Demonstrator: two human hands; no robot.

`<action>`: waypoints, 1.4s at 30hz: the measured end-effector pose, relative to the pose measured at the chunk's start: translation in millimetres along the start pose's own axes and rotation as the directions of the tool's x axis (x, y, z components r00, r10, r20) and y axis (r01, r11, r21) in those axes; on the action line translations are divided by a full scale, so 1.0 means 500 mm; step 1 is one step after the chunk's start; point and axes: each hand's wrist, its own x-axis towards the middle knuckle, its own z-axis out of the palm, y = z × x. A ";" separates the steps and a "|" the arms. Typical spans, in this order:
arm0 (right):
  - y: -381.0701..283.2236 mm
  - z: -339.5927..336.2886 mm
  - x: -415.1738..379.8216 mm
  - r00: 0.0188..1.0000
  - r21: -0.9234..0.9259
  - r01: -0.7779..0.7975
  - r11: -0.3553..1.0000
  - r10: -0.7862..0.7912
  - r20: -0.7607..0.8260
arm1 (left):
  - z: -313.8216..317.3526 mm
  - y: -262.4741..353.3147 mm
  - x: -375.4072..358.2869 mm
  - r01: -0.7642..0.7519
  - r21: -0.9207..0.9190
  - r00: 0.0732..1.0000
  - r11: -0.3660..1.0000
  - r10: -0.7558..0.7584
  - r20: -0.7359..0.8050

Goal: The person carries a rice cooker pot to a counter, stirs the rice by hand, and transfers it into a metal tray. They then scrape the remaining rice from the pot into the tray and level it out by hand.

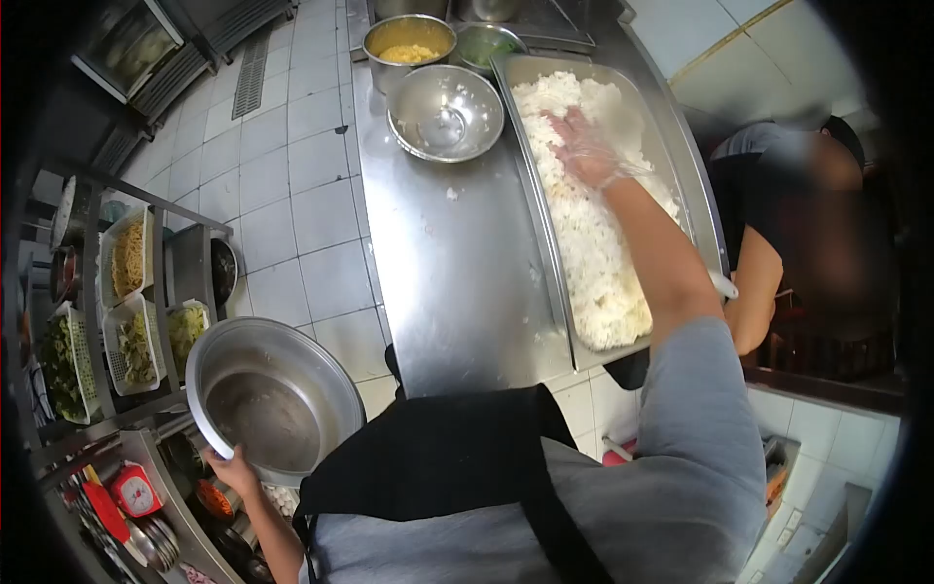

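Note:
In a long metal tray lies a bed of white rice. My right hand, in a clear thin glove, rests on the rice near the tray's far end, its fingers spread. On the left, my bare left hand grips the rim of a large metal basin, which is tilted and looks empty apart from some residue. A smaller steel bowl with grains stuck inside stands beside the tray.
Behind the steel bowl are a pot with yellow food and a bowl with green food. Shelves with vegetable baskets and a red scale stand left. Another person is at the right.

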 end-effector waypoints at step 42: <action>-0.366 -0.018 0.023 0.993 0.485 0.007 0.874 -0.062 0.098 | 0.033 -0.028 0.059 -0.072 -0.122 0.995 0.990 0.079 0.054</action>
